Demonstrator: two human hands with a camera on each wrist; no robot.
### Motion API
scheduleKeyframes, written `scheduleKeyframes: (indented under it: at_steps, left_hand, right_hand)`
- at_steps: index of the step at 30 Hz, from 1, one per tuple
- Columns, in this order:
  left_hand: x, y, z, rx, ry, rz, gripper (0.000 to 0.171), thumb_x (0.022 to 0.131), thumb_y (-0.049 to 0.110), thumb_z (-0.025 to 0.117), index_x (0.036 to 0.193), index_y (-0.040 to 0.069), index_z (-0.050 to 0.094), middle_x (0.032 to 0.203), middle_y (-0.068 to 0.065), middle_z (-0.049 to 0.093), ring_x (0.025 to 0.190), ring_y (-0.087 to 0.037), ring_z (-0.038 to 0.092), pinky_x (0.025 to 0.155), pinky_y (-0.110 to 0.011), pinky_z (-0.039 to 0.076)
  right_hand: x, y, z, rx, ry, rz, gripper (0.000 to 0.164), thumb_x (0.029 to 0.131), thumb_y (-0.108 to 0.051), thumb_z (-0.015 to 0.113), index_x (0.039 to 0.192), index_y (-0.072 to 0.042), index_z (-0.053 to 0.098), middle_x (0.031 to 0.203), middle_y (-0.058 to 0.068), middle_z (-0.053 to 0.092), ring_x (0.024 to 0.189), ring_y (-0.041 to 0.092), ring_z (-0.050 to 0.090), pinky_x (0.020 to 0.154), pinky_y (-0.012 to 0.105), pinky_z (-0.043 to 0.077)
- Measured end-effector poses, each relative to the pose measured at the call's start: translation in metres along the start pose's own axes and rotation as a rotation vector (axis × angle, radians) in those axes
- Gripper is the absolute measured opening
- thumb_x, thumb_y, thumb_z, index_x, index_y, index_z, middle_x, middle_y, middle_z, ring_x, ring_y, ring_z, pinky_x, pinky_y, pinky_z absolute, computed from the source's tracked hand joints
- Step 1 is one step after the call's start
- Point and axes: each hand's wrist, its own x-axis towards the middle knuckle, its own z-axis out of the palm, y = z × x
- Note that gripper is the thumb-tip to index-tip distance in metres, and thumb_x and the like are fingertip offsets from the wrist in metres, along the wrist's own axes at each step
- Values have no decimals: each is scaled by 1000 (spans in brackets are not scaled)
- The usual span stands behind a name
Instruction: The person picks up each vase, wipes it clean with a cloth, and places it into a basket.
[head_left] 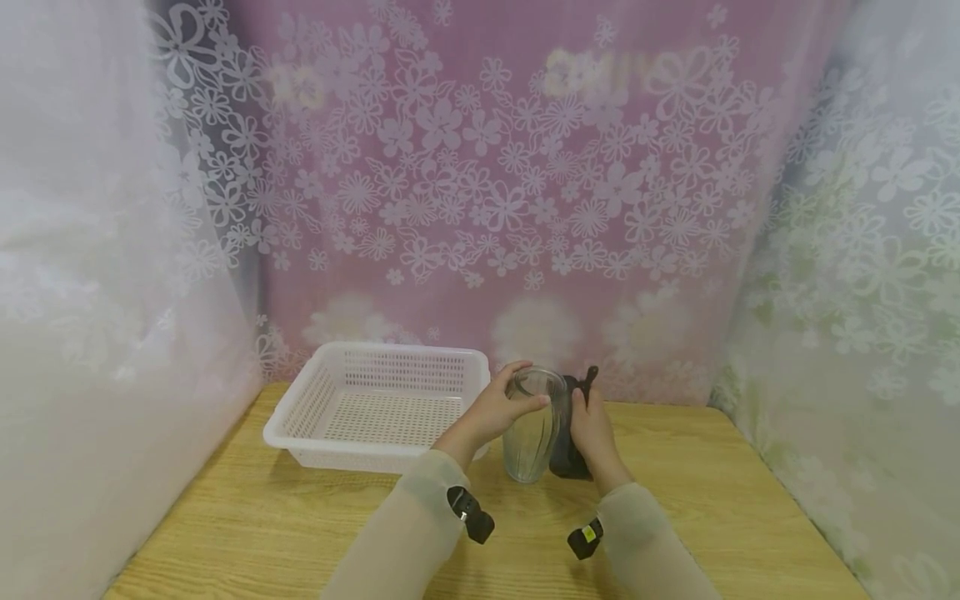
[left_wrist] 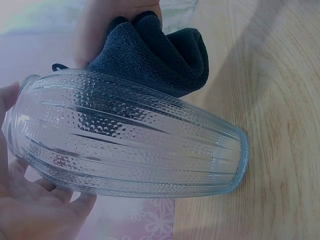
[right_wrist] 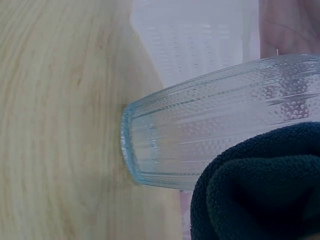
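A clear ribbed glass vase [head_left: 527, 446] with a dimpled surface is near the middle of the table, mouth upward. My left hand [head_left: 498, 406] grips it around the neck, thumb on the near side. Whether the base touches the wood, I cannot tell. My right hand [head_left: 595, 431] holds a folded dark blue-grey towel [left_wrist: 150, 57] with a small dark loop, close against the vase's right side. In the right wrist view the towel [right_wrist: 260, 185] covers part of the glass, and the right hand's fingers are mostly hidden.
A white perforated plastic basket [head_left: 337, 447] stands left of the vase on the wooden table [head_left: 675, 492]. Behind the table hangs a pink flowered curtain [head_left: 510, 192], with pale curtains at both sides. Each wrist wears a black strapped device.
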Motion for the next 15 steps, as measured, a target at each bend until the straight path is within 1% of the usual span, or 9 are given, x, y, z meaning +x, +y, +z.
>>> scheduleKeyframes:
  at_steps: [4,6,10,15]
  left_hand:
    - [1,0,0,4,-2,6,66,75,55,68,130,56,31,152,4,18,137,-29,19,101,-56,29]
    - [1,0,0,1,-2,9,66,76,54,68,130,55,31,152,5,18,137,-28,19,101,-56,29]
    - [0,0,1,2,2,9,67,75,56,68,131,54,31,152,4,18,137,-27,19,102,-55,29]
    - [-2,2,1,3,6,0,68,73,58,68,130,55,32,152,4,18,137,-27,19,102,-55,29]
  right_hand:
    - [0,7,2,28,-33,25,56,99,-47,24,140,-9,22,142,26,30,126,46,32,97,61,29]
    - [0,10,3,38,-42,37,55,99,-46,24,140,-9,22,141,27,31,125,46,34,96,61,30]
    - [2,15,6,70,-48,36,50,100,-40,26,141,-10,22,141,26,31,124,45,34,97,60,29]
    - [4,22,10,107,-64,29,48,101,-34,28,141,-9,22,143,25,28,128,44,29,100,59,26]
